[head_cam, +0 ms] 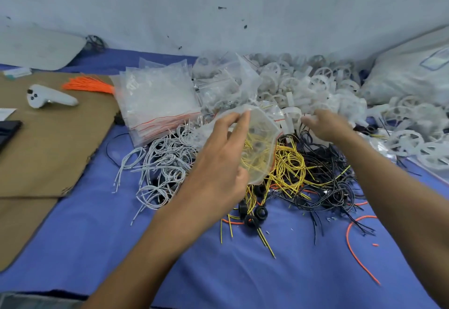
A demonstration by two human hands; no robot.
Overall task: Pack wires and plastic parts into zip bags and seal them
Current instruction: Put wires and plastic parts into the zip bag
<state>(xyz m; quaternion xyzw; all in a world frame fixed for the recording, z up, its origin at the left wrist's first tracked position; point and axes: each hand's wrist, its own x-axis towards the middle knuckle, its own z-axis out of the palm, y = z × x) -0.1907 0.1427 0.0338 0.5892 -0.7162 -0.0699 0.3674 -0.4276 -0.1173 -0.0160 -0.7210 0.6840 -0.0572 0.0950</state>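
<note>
No legible text anywhere; label (435, 61) on the white sack (398, 80) blurred.

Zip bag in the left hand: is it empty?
No, yellow wires show through the clear zip bag that the left hand holds.

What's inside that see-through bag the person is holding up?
Yellow wires show through the zip bag that the left hand grips. Dark bits sit among them, too blurry to name. The hand covers the bag's left part.

Bare blue cloth (97, 248) open in front of the yellow-and-black wire tangle (315, 170), white wire heap (162, 163) crowding its left, zip bag stack (155, 104) at its far left, white plastic wheels (315, 85) banked behind and right, held zip bag (260, 148) above its left edge
</note>
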